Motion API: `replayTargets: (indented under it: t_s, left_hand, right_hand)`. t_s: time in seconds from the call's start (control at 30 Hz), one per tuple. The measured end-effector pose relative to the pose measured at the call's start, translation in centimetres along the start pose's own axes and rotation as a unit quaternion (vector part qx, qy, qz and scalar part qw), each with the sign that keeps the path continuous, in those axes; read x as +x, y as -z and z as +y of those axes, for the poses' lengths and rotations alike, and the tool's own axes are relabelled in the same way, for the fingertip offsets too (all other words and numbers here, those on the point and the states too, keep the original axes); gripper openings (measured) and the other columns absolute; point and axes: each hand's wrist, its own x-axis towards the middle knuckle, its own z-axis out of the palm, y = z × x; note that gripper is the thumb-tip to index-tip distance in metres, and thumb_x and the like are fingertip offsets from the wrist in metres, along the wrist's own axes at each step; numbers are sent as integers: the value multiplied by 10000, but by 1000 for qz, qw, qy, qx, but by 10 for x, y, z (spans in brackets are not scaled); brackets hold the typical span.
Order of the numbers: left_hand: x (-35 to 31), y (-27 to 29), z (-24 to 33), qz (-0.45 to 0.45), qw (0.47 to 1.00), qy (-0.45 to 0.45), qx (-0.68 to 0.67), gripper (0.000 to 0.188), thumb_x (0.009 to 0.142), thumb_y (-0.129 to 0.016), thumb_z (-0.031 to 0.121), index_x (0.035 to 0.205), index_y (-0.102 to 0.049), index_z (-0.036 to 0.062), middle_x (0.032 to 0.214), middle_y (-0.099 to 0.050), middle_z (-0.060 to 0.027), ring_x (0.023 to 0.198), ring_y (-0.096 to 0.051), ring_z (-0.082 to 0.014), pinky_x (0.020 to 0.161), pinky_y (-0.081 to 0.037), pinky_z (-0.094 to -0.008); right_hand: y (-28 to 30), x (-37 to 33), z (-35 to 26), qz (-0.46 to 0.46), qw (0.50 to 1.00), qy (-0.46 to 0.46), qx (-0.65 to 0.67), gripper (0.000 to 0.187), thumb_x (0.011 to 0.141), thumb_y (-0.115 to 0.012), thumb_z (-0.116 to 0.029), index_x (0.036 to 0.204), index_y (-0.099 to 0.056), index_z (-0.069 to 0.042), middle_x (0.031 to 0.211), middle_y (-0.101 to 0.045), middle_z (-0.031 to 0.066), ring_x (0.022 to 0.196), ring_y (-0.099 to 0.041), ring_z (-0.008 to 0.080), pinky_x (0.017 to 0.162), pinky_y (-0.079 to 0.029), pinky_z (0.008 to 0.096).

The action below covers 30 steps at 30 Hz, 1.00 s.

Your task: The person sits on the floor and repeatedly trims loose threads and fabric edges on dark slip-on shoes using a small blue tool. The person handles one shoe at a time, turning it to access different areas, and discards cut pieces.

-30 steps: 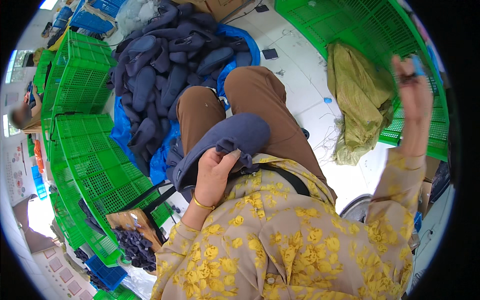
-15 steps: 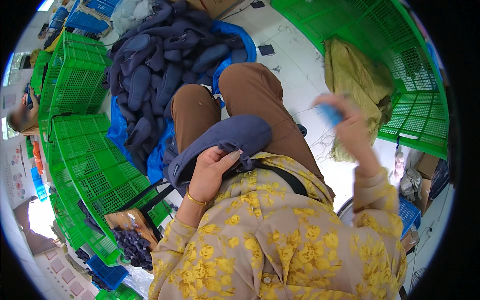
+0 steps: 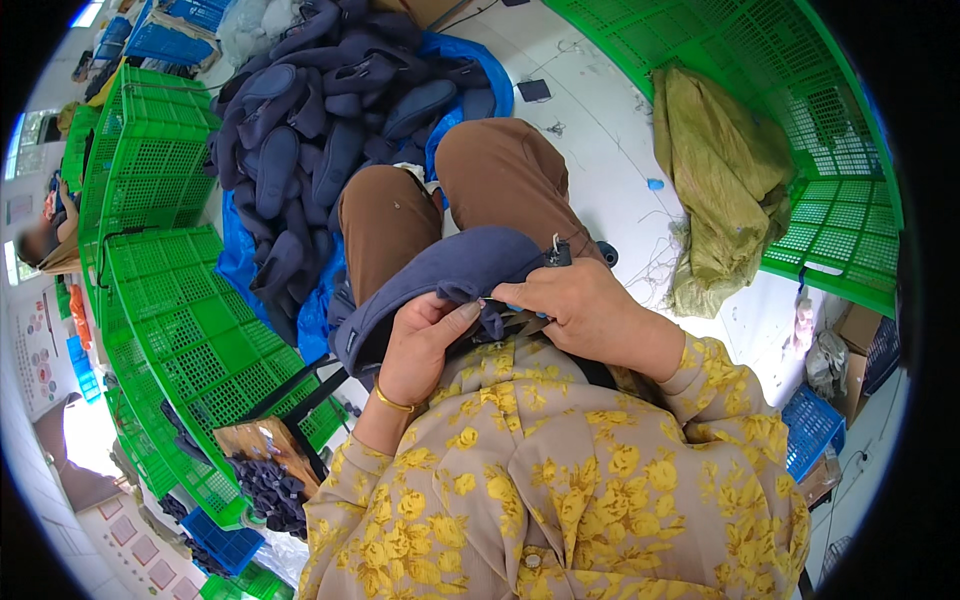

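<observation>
A navy fabric slipper (image 3: 440,265) with a small bow (image 3: 470,300) lies across my lap. My left hand (image 3: 420,340), a gold bangle at its wrist, is closed on the slipper's edge and pinches the fabric by the bow. My right hand (image 3: 575,300) is closed too, its fingertips meeting the left thumb at the bow. A small black piece with a metal tip (image 3: 558,252) sticks out above the right hand, and a bit of blue shows under the fingers. Those fingers hide most of what they grip.
Many navy slippers (image 3: 330,150) are piled on blue sheeting (image 3: 495,75) ahead. Green plastic crates (image 3: 180,330) stand at the left, with a green crate wall (image 3: 760,60) at the right. A yellow-green sack (image 3: 720,180) and loose threads lie on the floor. A person (image 3: 60,235) is at the far left.
My right hand has come in from the right, over the floor by the sack, to the bow in front of me. My left hand and the slipper have stayed in place.
</observation>
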Motion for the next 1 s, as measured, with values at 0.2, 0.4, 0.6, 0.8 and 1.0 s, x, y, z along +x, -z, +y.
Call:
replayTargets:
  t_s: [0.2,0.4,0.6,0.8,1.0]
  left_hand:
    - [0,-3,1,23,999,-1,24,194,956,-604,60,1130,-654,-12,1036,-688,-24,903,-608,-73,833,-486,-236]
    - [0,-10,-3,53,996,-22,69,175,944,-629,65,1098,-663,-12,1020,-690,-25,887,-602,-71,806,-485,-231]
    - [0,-12,-6,95,991,-36,87,145,928,-654,58,1052,-662,-15,991,-699,-56,872,-629,-95,798,-510,-244]
    - [0,-20,-4,122,987,-59,90,98,900,-700,66,937,-649,-8,885,-680,-36,770,-597,-59,687,-491,-208]
    - [2,-9,-19,149,976,-52,151,82,862,-710,25,898,-651,-20,822,-647,-7,737,-553,-47,650,-466,-216]
  right_hand:
    - [11,9,-13,-46,997,8,-65,267,752,-629,-37,1016,-670,-32,746,-630,99,699,-648,289,631,-514,382]
    - [7,13,-20,-87,987,12,-131,212,720,-661,-52,926,-630,-12,737,-632,107,705,-657,287,620,-519,385]
    - [-5,6,-23,-42,995,-40,-78,265,705,-669,-44,962,-616,-3,759,-651,118,711,-667,284,619,-530,382]
    - [-8,7,-25,-36,994,-56,-86,220,715,-665,-42,927,-619,1,771,-662,133,707,-671,287,631,-542,383]
    - [-14,14,-32,-60,984,-106,-131,129,733,-653,-71,845,-635,-10,768,-671,149,721,-683,291,646,-555,376]
